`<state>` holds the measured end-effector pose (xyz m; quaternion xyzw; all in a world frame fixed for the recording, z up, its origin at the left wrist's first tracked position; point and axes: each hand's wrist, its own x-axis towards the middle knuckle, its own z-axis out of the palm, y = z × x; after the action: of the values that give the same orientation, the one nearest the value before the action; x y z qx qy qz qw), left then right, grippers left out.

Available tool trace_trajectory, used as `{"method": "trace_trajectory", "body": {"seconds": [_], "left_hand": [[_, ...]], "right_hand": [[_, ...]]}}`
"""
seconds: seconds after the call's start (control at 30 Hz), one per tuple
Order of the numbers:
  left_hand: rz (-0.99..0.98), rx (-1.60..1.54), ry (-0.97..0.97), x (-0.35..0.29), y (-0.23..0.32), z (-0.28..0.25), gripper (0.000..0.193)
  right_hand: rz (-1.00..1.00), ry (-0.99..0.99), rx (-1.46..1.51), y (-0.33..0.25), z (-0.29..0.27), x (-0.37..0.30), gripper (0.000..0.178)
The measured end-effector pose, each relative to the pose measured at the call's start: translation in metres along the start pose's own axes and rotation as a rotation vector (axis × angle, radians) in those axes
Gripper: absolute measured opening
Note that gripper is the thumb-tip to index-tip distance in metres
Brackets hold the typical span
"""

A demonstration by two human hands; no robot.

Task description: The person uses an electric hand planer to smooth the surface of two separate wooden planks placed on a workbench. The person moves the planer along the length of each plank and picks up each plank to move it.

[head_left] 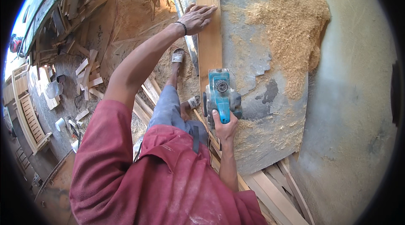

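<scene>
A long, light-brown wooden board (209,50) lies lengthwise along the left side of a grey worktop (249,75). On its near end sits a teal electric planer (220,88) with a round knob on top. My right hand (226,128) is wrapped round the planer's rear handle, thumb on the left side. Farther up, my left hand (197,19) rests on the board with its fingers stretched across the wood, a dark bracelet at the wrist. The planer hides the board's surface beneath it.
A big heap of wood shavings (291,22) covers the worktop's far right, against a grey wall (350,111). Long planks (274,195) lie below the near edge. Offcuts (89,73) are scattered on the floor at left, near a slatted wooden frame (31,117).
</scene>
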<state>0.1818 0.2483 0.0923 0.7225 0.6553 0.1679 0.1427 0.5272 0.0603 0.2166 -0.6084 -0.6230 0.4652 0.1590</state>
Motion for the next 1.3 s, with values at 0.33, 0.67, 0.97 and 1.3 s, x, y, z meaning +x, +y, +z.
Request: {"method": "trace_trajectory", "body": {"seconds": [0.33,0.67,0.97,1.3], "left_hand": [[-0.653,-0.965,0.799,-0.056,0.026,0.008,0.051],[-0.905,-1.013,-0.069,-0.275,0.168,0.149,0.036],[-0.256,-0.809,-0.617,-0.268,0.210,0.166,0.061],[-0.612,-0.653,-0.508,-0.300,0.102,0.117,0.035]], "right_hand": [[-0.015,-0.010,-0.034,-0.043,0.012,0.057,0.034],[-0.075,-0.028,-0.015,-0.081,0.038,0.131,0.033],[-0.035,-0.017,0.005,-0.125,0.057,0.193,0.037],[-0.171,0.092,0.069,-0.145,0.076,0.246,0.040]]}}
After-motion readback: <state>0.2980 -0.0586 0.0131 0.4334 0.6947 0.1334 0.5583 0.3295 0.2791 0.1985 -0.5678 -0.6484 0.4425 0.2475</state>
